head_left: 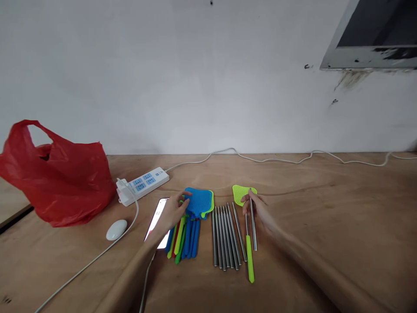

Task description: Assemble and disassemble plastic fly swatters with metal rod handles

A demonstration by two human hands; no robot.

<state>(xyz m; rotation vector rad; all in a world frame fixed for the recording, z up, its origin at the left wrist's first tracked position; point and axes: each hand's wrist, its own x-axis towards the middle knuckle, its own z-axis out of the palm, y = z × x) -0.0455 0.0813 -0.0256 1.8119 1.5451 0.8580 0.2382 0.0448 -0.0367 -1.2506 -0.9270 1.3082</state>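
My left hand (176, 208) is at the left edge of the blue fly swatter head (199, 201), thumb and forefinger apart; whether they touch it I cannot tell. That head tops a pile of swatters with blue, green, yellow and red handles (187, 239). In my right hand (256, 206) a thin metal tube (253, 230) is pinched, slanting down toward me. Just beside and partly behind those fingers lies a yellow-green fly swatter (240, 194), its handle pointing toward me. Several more metal tubes (226, 239) lie side by side between my hands.
At the left stands a red plastic bag (65, 178). A white power strip (146, 184), a white oval device (116, 229) and a lit phone (158, 215) are nearby, with white cables (97, 258) across the wooden table (325, 208). A wall closes off the back.
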